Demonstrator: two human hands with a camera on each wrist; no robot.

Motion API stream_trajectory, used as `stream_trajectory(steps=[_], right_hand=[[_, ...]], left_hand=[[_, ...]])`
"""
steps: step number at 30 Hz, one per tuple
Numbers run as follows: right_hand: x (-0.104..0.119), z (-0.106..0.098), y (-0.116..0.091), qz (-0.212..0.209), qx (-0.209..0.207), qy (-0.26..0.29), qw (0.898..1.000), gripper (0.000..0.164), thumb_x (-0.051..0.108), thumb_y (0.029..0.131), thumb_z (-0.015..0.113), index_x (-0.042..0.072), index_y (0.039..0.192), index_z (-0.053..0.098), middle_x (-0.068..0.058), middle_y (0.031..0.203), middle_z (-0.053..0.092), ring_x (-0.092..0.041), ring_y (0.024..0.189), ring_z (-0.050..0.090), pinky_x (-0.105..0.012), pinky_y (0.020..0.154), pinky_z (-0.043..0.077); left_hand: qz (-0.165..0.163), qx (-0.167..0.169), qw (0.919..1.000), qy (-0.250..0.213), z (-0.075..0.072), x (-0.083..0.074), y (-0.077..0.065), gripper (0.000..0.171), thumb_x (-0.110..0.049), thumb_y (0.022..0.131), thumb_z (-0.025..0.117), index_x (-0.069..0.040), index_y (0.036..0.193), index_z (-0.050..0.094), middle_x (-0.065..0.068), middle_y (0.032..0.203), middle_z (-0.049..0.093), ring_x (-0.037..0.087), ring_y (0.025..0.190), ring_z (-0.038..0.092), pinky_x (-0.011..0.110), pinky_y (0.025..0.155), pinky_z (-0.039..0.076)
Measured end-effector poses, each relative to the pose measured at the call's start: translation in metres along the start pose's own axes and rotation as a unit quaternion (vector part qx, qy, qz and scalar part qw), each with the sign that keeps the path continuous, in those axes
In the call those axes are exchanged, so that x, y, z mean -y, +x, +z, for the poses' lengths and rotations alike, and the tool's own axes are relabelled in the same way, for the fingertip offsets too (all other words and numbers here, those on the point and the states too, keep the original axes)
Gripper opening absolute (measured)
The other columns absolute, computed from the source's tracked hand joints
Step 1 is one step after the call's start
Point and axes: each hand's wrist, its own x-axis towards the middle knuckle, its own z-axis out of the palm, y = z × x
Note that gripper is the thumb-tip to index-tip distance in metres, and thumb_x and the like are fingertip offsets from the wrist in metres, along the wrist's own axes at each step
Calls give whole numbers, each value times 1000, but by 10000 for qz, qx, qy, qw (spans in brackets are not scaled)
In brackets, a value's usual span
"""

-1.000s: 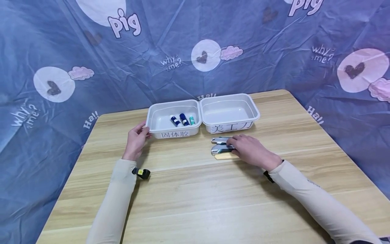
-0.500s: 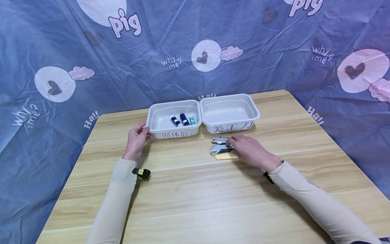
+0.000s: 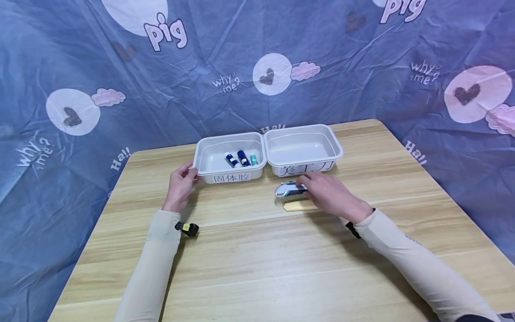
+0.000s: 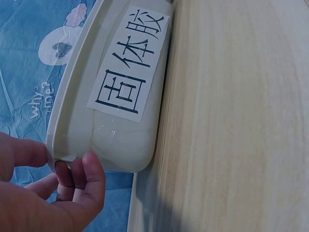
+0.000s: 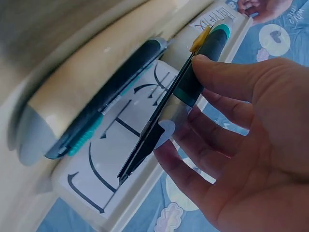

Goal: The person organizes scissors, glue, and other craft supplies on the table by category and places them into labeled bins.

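My left hand (image 3: 181, 185) pinches the near left corner of the left plastic box (image 4: 130, 142), fingertips at its rim. My right hand (image 3: 327, 194) holds a silver and dark teal utility knife (image 5: 189, 87) between thumb and fingers, close to the right box. In the head view this knife (image 3: 287, 190) overlaps another one behind it. The right wrist view shows that second dark and teal utility knife (image 5: 108, 99) beside the held one. Nearer me, a yellow utility knife (image 3: 297, 205) lies on the table, its right end hidden by my right hand.
Two dark blue glue sticks (image 3: 243, 157) and a teal one (image 3: 253, 159) lie in the left box. The right box (image 3: 337, 154) stands against it, with a labelled front (image 3: 306, 168). A blue printed cloth (image 3: 181, 89) hangs behind the wooden table (image 3: 249, 264).
My right hand has lifted the silver and teal utility knife from beside the yellow one and moved it slightly toward the boxes. My left hand has stayed at the box corner.
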Motion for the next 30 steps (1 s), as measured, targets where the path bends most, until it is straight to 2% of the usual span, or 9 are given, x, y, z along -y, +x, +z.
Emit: stream_trajectory(steps=[13, 22, 30], right_hand=[[-3, -14, 8, -277, -493, 108, 9983, 29, 2, 85, 78, 5, 112, 66, -12, 105, 66, -32, 94, 66, -47, 75, 59], [-5, -25, 17, -117, -541, 147, 9984, 27, 4, 89, 76, 4, 114, 68, -13, 106, 68, -33, 94, 66, -50, 74, 58], [-7, -33, 25, -91, -675, 196, 9975, 25, 4, 90, 75, 4, 113, 68, -13, 109, 68, -34, 96, 66, -50, 75, 58]], left_hand=[[-55, -31, 9999, 79, 0, -1, -1, 43, -8, 106, 51, -1, 148, 51, 13, 110, 56, 11, 87, 62, 29, 90, 60], [-53, -9, 10000, 77, 0, -1, -1, 43, -8, 106, 51, -1, 149, 50, 15, 112, 56, 11, 87, 62, 25, 87, 61], [-14, -9, 10000, -44, 0, 0, -1, 42, -7, 105, 51, 2, 147, 51, 12, 105, 56, 10, 85, 62, 23, 83, 61]])
